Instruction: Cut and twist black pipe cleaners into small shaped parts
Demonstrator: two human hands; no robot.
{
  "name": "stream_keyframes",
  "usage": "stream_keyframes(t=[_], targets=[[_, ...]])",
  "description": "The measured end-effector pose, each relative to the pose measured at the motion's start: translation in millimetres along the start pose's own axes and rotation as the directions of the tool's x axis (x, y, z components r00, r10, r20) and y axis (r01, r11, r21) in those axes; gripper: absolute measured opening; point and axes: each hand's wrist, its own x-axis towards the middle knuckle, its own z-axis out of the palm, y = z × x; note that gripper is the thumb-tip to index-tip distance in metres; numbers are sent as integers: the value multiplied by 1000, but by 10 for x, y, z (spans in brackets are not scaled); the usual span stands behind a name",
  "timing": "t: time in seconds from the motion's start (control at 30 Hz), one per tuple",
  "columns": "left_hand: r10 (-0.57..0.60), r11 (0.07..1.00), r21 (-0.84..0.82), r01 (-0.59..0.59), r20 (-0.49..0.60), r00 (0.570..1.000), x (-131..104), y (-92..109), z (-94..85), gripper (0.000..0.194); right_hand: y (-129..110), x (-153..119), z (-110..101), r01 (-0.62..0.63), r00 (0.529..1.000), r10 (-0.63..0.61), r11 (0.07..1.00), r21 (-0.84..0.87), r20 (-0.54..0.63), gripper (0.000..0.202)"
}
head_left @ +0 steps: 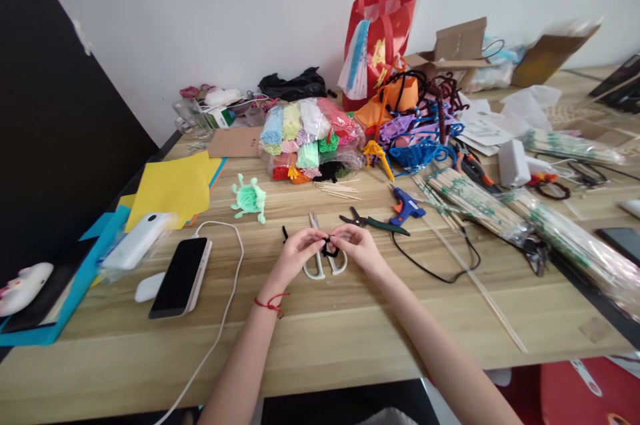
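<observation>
Fingertips of your left hand (299, 250) and right hand (359, 248) are drawn together in a close pinch, both on the small black piece (329, 251), which sits between them just over the white-handled scissors (316, 277) on the table (350, 328). It looks very light and soft-surfaced, probably bendable enough to hold a shape and not slippery, though your fingers hide much of it. Grip it lightly near the spot where you want it to bend, since a hard squeeze would likely flatten or kink something so slight.
</observation>
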Motion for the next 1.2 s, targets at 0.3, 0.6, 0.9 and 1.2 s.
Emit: stream_keyframes(t=[0.3,0.6,0.9,1.2], targets=[[34,998,59,-30,-69,997,35,-23,5,24,18,-10,2,-58,991,55,998,14,124,36],[69,996,62,-68,-20,997,37,-11,-4,21,29,-6,-22,-50,987,40,997,62,154,34],[128,984,122,-129,15,992,53,-33,-35,16,42,9,-52,-75,990,68,996,46,124,33],[127,982,134,-135,61,990,15,20,-1,15,51,11,-75,-88,985,79,994,57,155,31]])
